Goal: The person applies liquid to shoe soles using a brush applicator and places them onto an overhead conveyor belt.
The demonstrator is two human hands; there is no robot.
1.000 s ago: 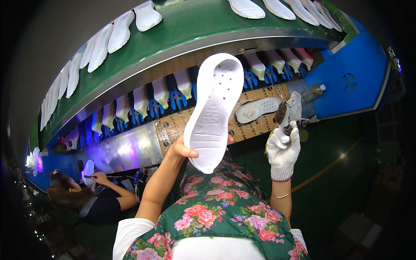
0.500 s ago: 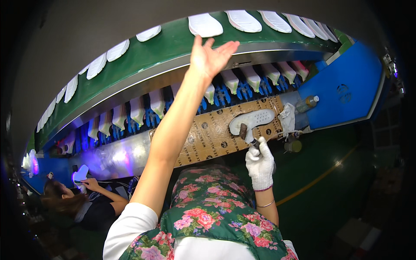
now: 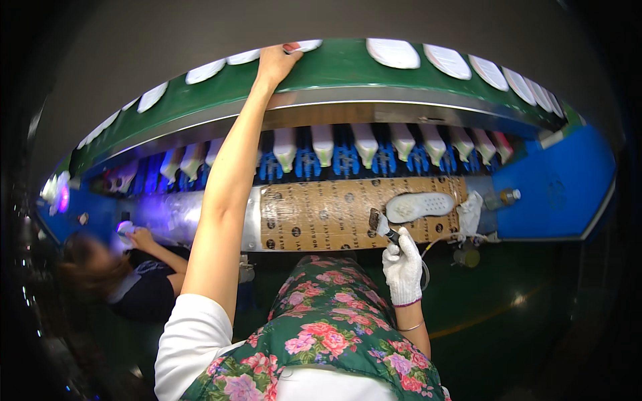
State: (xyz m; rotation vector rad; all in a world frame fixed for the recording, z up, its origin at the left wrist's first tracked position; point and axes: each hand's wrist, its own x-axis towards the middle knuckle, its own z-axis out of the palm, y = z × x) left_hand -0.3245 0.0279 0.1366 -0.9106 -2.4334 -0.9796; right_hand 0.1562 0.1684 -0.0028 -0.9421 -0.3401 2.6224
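Observation:
My bare left hand reaches up to the green conveyor belt. Its fingers close around a white shoe sole there, part of which the hand hides. In my right hand, which wears a white knitted glove, I hold a brush by its dark handle, its brown bristles pointing up and left. Just beyond the brush, a pale perforated shoe sole lies on the printed brown cardboard, apart from the bristles.
More white soles line the belt. Below it, pale shoe lasts or uppers hang in a row by blue clamps. A white cloth and a bottle stand to the right. A co-worker works at the left.
My left hand was open, palm up, below a sole; now it is farther left, fingers closed on a sole. The view has shifted. My right hand still holds the brush.

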